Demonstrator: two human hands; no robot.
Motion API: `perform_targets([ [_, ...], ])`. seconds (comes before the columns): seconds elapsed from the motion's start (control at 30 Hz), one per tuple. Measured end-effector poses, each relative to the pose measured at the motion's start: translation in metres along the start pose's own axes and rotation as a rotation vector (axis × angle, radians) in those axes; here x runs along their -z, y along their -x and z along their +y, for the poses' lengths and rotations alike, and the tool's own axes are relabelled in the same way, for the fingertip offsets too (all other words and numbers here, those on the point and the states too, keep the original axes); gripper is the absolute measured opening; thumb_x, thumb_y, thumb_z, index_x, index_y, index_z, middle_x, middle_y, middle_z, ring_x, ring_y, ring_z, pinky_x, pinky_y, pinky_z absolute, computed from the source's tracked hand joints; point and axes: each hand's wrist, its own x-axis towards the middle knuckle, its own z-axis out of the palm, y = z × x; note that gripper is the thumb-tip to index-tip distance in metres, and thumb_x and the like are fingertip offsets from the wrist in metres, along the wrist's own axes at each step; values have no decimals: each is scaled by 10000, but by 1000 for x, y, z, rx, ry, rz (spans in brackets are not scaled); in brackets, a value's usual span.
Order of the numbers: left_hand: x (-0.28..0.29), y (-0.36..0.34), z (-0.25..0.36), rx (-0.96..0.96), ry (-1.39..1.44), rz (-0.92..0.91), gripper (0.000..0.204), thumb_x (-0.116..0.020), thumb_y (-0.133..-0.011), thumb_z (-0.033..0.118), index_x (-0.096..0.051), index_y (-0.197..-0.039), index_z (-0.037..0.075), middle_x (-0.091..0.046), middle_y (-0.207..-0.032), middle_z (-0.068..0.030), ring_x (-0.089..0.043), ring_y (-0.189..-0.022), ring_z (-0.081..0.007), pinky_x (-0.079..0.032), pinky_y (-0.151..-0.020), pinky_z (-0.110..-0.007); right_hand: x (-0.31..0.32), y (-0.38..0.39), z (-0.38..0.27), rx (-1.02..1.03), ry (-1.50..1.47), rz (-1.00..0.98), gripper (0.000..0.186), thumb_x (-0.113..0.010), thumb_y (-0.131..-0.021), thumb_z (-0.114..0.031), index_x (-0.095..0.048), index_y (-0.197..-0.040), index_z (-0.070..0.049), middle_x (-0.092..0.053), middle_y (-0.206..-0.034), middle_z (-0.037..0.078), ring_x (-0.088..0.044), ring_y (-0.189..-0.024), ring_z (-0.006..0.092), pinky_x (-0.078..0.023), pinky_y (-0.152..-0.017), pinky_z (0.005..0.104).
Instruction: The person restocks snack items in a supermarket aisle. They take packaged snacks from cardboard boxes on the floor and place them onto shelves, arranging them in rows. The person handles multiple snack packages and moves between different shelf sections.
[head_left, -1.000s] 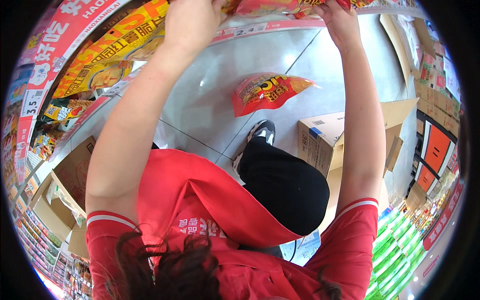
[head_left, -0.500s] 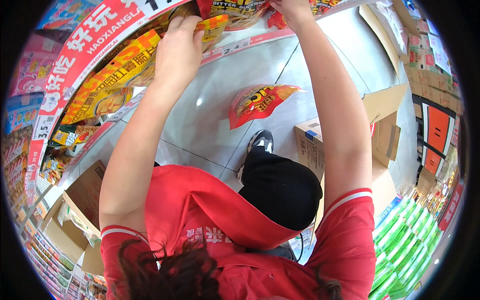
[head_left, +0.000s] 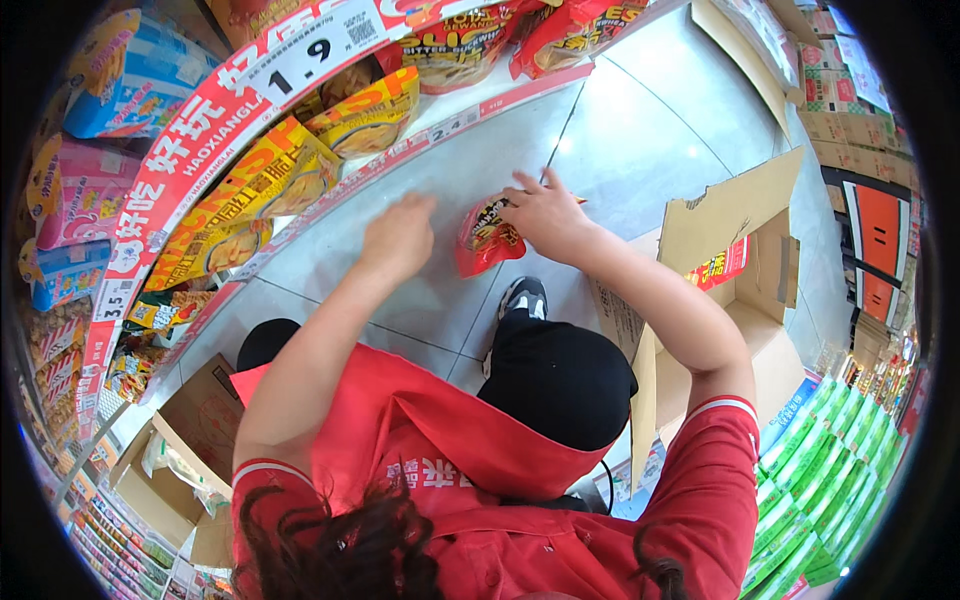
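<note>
I watch through the left of two wide fisheye cameras worn side by side on a person's head, facing steeply down past their own body. The view is upright and unmirrored. The left fingers (head_left: 415, 210) and right fingers (head_left: 530, 192) fall a little above its middle, at middle depth. Below the fingers, closest to my lens, are loose dark hair (head_left: 370, 560) and red sleeves (head_left: 708, 465); farther away, behind the fingers, is the grey tiled floor (head_left: 640, 125). My view spreads wide: to the left of the fingers a shelf edge (head_left: 205, 150) bows into an arc; to their right sits an open carton (head_left: 762, 285). A round black border closes off the corners.
</note>
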Motion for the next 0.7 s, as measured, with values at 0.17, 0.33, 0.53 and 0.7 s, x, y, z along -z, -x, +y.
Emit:
perform_targets([
  [0.17,-17,-11,-10,-9,-186,-583,382,-646,-825,263,-623,-1146,57,-625,-1147,-180,-596,-1060,-349,-487,-880,-442,51,-24,47,-200,-178,74,153,-630,-725,-84,-693,-861,-113,-675,-884,87,-632,-940,295,-502,-766,465],
  [0.33,-3,-41,15,-361,158,-235,509,-626,-862,276,-535,-1293,21,-569,-1269,-211,-554,-1161,-341,-446,-975,-388,121,-44,87,61,112,685,128,-619,-725,-70,-687,-831,-92,-670,-769,108,-662,-810,305,-516,-734,402],
  [0.53,20,-118,27,-307,158,30,582,-632,-876,188,-419,-1390,18,-539,-1324,-197,-525,-1214,-327,-414,-1027,-364,125,-80,94,-52,139,576,154,-570,-779,-85,-696,-862,-112,-690,-850,82,-677,-871,259,-506,-741,395],
  [0.7,23,-149,24,-275,420,-72,540,-610,-895,189,-445,-1404,117,-573,-1301,-168,-568,-1182,-265,-430,-992,-339,118,-80,101,-84,281,711,93,-619,-738,-145,-709,-752,-124,-698,-804,60,-685,-840,239,-509,-706,367],
])
